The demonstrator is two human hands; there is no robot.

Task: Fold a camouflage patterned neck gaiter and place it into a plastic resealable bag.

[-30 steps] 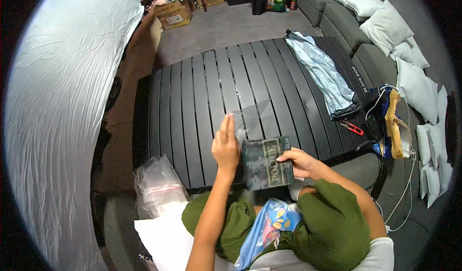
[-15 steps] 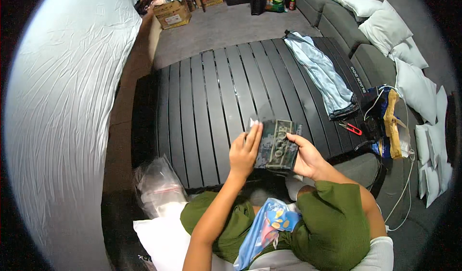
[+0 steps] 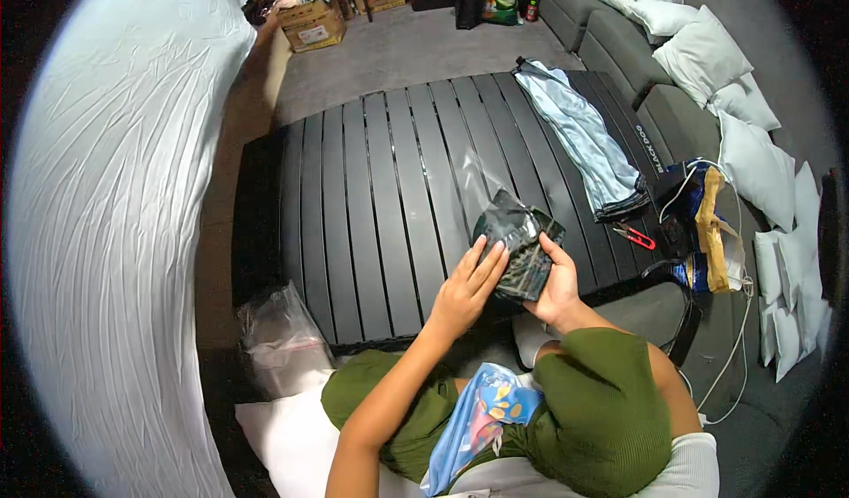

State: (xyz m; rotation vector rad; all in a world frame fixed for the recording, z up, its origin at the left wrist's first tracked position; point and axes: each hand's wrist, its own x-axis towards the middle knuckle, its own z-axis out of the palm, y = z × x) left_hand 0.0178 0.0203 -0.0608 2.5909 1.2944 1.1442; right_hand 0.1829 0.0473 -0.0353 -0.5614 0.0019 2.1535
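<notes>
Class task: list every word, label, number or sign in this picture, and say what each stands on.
Black slatted table: pale lettering along its right edge; wording not copied here.
Dark item under the left hand, held in the right hand: pale lettering, too blurred to read.
Cardboard box at the back: label too small to read.

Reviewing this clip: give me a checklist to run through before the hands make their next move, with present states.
1. Right hand holding the dark packet: ok.
2. Left hand touching it: ok.
3. Clear film snug around the packet: not ok; a loose end extends beyond it.
4. Packet fully inside the film: cannot tell.
5. Red-handled snips apart from both hands: ok.
6. Light-blue cloth apart from the packet: ok.
</notes>
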